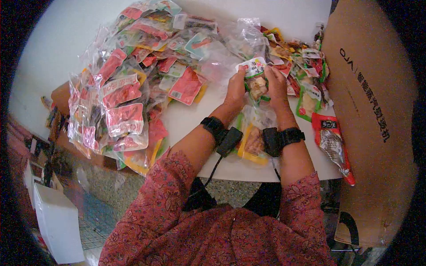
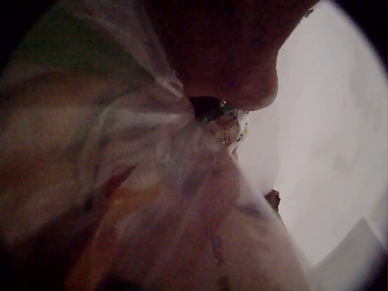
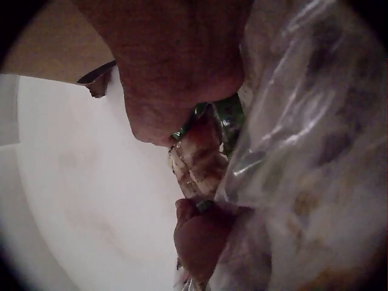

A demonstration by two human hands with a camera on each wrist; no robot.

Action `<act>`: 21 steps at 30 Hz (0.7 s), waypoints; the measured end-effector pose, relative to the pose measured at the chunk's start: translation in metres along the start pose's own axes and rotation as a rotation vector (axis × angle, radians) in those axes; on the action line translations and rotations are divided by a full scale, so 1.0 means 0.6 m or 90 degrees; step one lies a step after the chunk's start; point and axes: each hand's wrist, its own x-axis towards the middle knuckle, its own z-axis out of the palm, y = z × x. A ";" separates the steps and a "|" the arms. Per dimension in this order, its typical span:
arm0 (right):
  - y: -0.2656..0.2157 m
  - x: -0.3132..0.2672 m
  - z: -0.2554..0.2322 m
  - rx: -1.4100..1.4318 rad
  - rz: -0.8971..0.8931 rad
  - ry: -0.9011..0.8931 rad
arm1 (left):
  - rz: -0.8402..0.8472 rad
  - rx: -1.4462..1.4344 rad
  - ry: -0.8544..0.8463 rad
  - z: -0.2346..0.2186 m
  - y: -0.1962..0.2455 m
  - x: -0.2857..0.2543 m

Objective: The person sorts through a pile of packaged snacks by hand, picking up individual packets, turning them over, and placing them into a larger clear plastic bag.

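Both hands hold one small food packet (image 1: 257, 86) upright over the table, the left hand (image 1: 236, 88) gripping its left edge and the right hand (image 1: 277, 84) its right edge. The packet has a white and green label at the top and pale brown pieces showing through a window. In the right wrist view, its green edge and brown contents (image 3: 197, 160) appear between the fingers. Clear plastic fills much of both wrist views. Below the hands, a yellow-edged packet in clear plastic (image 1: 254, 144) lies on the table between the forearms.
A large heap of red-labelled packets (image 1: 126, 117) covers the table's left side and overhangs its edge. More packets (image 1: 308, 95) lie at the back right, near a small bottle (image 1: 318, 33). A red and silver packet (image 1: 330, 142) lies beside a tall cardboard box (image 1: 372, 115).
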 end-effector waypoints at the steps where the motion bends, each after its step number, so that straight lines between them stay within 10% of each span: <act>1: 0.003 0.001 0.000 0.000 0.000 -0.001 | 0.004 -0.005 -0.005 0.003 0.002 -0.002; 21: -0.007 -0.004 -0.004 0.069 0.070 -0.035 | 0.047 0.027 -0.011 0.021 0.012 -0.018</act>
